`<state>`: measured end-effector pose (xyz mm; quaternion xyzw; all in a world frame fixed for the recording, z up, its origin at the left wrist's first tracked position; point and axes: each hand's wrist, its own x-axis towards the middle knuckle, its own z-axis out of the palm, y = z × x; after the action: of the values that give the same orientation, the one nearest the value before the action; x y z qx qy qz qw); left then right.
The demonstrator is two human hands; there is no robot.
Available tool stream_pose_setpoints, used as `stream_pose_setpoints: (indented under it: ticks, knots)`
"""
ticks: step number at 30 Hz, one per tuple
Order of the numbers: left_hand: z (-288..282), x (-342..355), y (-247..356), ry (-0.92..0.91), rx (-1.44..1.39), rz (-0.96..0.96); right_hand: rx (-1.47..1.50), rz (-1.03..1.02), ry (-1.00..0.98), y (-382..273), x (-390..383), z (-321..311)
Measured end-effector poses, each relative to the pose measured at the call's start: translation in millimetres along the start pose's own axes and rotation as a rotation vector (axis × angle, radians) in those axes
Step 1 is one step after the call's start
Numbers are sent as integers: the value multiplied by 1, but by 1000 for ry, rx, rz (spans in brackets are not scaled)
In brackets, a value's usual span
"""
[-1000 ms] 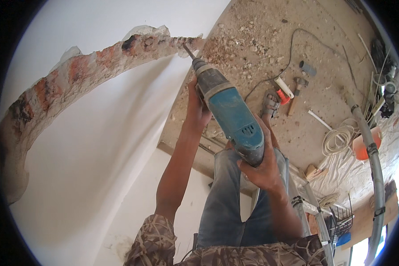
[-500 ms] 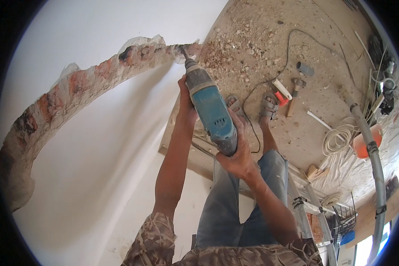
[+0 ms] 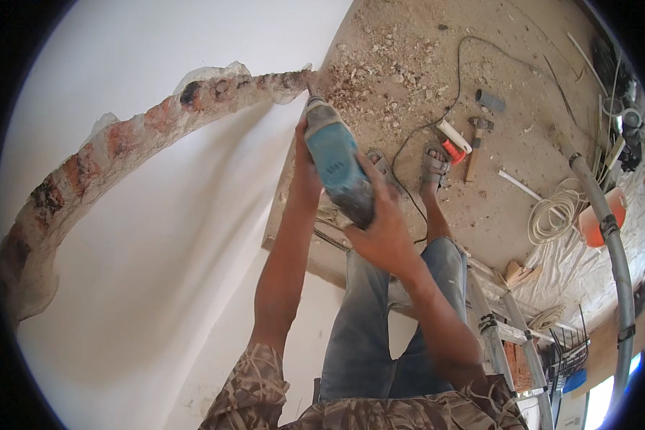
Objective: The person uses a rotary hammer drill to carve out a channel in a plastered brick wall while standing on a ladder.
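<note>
At the right-hand end of a long, curved, rough groove [image 3: 140, 132] that bares reddish patches in a smooth white wall [image 3: 143, 215], a blue-and-grey power drill [image 3: 335, 154] points its slim dark metal bit [image 3: 309, 89]. Around the drill's front part the left hand [image 3: 305, 161] is clamped, its fingers mostly hidden behind the tool, while the right hand [image 3: 385, 226] grips the dark rear end. Across the dusty brown floor [image 3: 505, 222], pale broken rubble [image 3: 387, 75] lies near a short grey pipe [image 3: 490, 100] and a wooden-handled hammer [image 3: 474, 154].
</note>
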<state>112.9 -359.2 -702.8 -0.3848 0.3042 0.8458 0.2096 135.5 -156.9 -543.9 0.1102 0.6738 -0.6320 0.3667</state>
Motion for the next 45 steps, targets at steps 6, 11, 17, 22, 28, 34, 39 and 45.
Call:
stream_pose_setpoints:
  ticks: [6,11,17,22,28,34,39,45]
  knots:
    - [58,-20,-12,85,4,4,18,-127,78,13,-27,-49]
    - [37,6,-3,94,-2,28,272,30,-33,17,7,-59]
    - [30,41,20,67,25,45,135,-18,15,11,58,-42]
    - [22,56,29,8,-55,47,110,105,-8,-19,77,-39]
    - [14,78,32,113,-97,-19,273,131,39,11,82,-17]
    - [8,69,8,181,24,-18,399,228,145,65,50,-24]
    - [46,41,-17,286,-18,-68,627,206,96,50,14,-61]
    - [52,51,1,172,-115,-23,504,290,47,23,40,-75]
